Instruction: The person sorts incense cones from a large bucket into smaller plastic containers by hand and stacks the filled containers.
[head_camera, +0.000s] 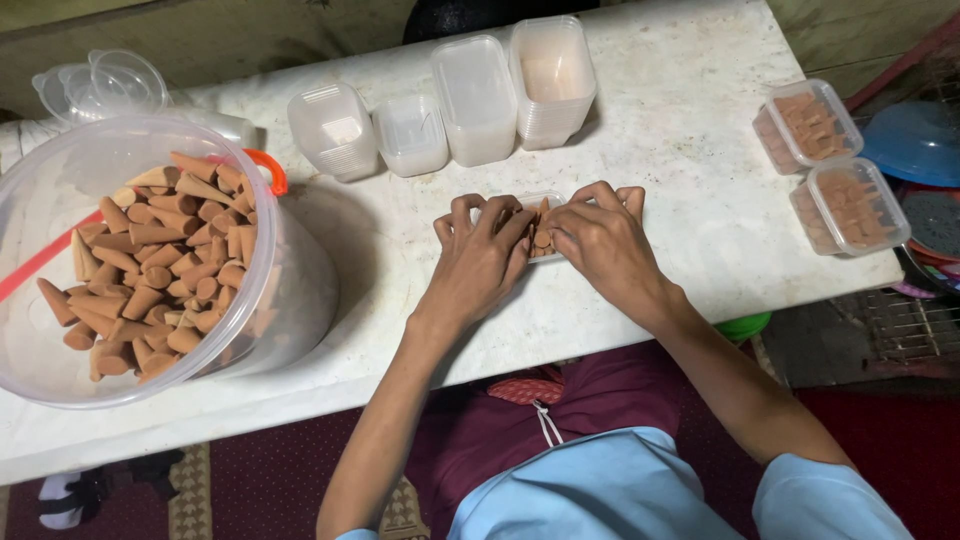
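My left hand (475, 260) and my right hand (600, 245) rest together on the white marble table (690, 120), both curled around a small clear plastic box (540, 232) partly filled with brown cone-shaped pieces. The box lies between my fingers and is mostly hidden by them. Fingertips of both hands press on the cones inside it.
A large clear tub (130, 260) of brown cones with an orange handle stands at the left. Stacks of empty clear boxes (470, 100) line the back. Two filled, lidded boxes (830, 165) sit at the right edge. Clear lids (100, 85) lie at back left.
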